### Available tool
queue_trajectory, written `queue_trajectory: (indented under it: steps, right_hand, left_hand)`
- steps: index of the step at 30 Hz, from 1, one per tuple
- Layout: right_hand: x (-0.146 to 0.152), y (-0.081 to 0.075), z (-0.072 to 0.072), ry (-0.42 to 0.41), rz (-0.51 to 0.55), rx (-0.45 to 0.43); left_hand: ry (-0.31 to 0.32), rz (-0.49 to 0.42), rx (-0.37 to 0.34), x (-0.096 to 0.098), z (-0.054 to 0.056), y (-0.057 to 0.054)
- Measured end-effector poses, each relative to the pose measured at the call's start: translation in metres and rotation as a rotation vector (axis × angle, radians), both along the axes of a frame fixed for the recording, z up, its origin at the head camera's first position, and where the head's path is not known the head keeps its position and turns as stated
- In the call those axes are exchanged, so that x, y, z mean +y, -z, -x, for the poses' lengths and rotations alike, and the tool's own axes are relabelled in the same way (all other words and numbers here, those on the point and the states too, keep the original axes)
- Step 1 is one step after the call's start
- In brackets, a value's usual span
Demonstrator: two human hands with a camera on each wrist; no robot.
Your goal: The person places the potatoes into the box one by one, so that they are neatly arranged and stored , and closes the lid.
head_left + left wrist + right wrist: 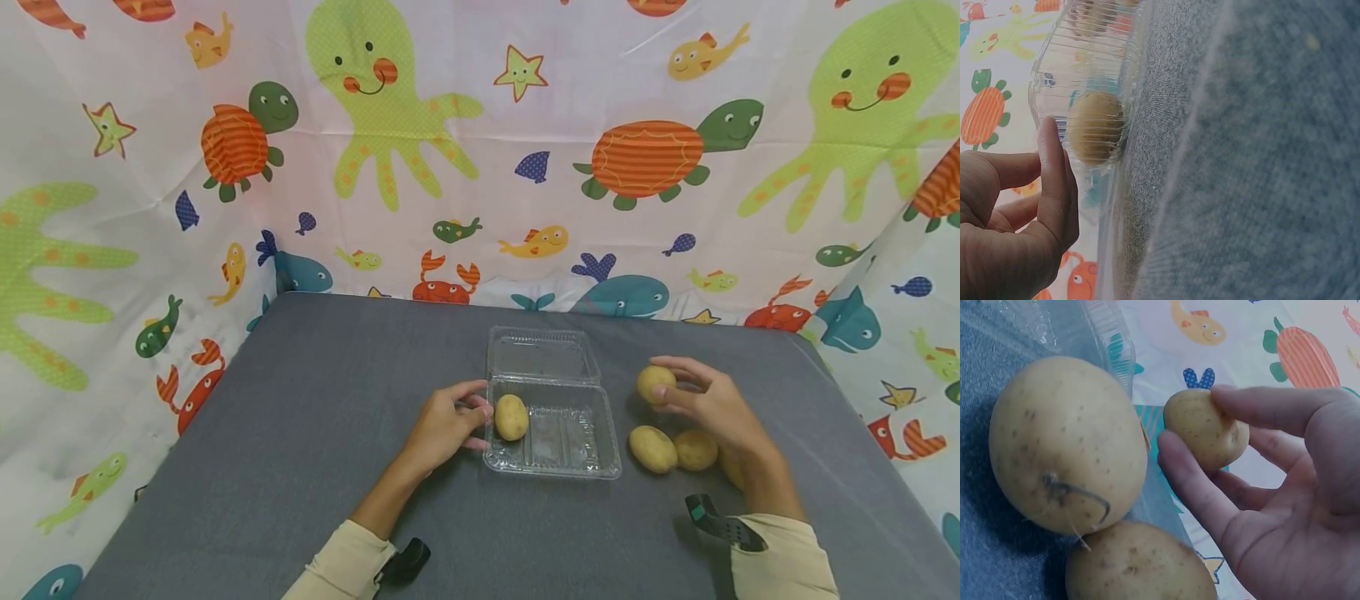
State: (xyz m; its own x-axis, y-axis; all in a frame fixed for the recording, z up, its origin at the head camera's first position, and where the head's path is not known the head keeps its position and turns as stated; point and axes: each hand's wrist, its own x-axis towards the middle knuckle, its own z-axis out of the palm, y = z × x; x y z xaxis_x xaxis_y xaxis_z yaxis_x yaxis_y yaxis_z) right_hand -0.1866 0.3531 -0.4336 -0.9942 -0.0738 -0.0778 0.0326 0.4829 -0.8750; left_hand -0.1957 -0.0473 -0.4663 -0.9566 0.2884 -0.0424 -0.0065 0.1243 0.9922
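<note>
Potatoes (652,450) number five: one held, one in a container (573,437), three outside.

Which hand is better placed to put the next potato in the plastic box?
Probably the right hand: it holds a potato just right of the plastic box. The left hand is at the box's left edge, holding no potato.
</note>
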Motion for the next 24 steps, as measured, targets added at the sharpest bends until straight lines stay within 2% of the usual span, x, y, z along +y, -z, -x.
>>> queue_trajectory:
  steps: [4,12,24]
  right_hand:
    - [-0.002,-0.004,-0.001,0.003,0.026,-0.001]
    - [-0.010,-0.011,-0.001,0.025,0.052,-0.067]
    - [-0.023,-0.014,0.000,-0.027,0.072,0.007]
  left_hand:
    - [0.001,0.002,0.004,0.000,0.000,-0.001]
    - [0.003,0.001,0.008,0.000,0.000,0.000]
    - [0.001,0.009,0.005,0.000,0.000,0.000]
